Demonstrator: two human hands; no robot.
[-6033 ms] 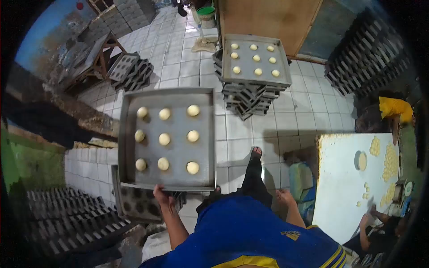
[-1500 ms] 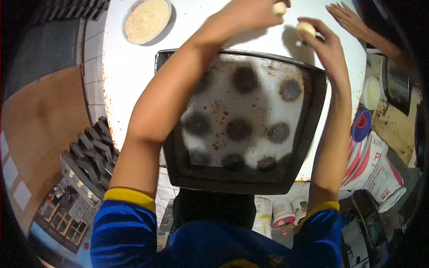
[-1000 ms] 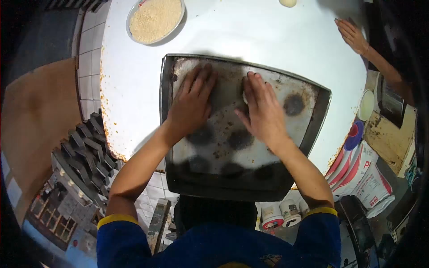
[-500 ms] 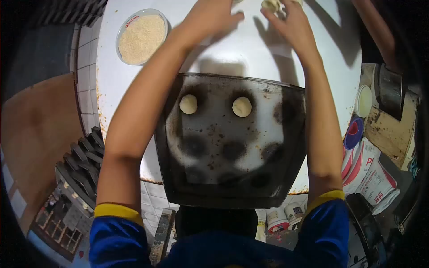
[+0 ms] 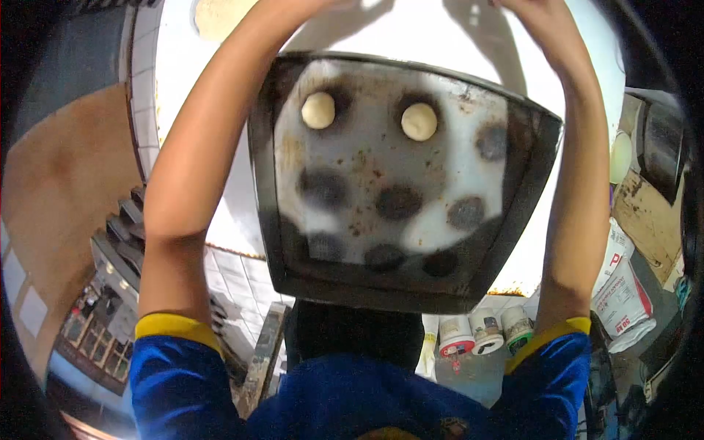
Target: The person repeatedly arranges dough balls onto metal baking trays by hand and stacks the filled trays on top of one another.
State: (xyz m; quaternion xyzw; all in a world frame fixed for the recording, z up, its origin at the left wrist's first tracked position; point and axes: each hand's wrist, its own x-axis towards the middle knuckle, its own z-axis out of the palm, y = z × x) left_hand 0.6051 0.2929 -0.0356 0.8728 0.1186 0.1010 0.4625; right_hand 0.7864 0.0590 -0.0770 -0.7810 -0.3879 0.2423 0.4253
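Observation:
Two round dough balls, a left one [image 5: 318, 111] and a right one [image 5: 419, 122], rest apart near the far edge of a dark, scorched baking tray [image 5: 480, 273]. My left hand [image 5: 321, 4] is at the top edge of the view, beyond the tray, with its fingers cut off. Further right, my right hand [image 5: 537, 13] also reaches past the tray's far edge. Its fingertips run out of the picture, so whatever it holds is hidden. Neither hand touches the tray.
A bowl of pale crumbs [image 5: 217, 17] is partly cut off at upper left on the white table [image 5: 235, 172]. Lidded buckets [image 5: 485, 334] stand on the floor below. A printed sack [image 5: 623, 297] lies at the right, and dark metal racks [image 5: 117, 246] are at the left.
The view has tilted, so the tray and dough balls appear higher and larger. My hands have moved up mostly out of view; the dough piece earlier at my right fingers no longer shows.

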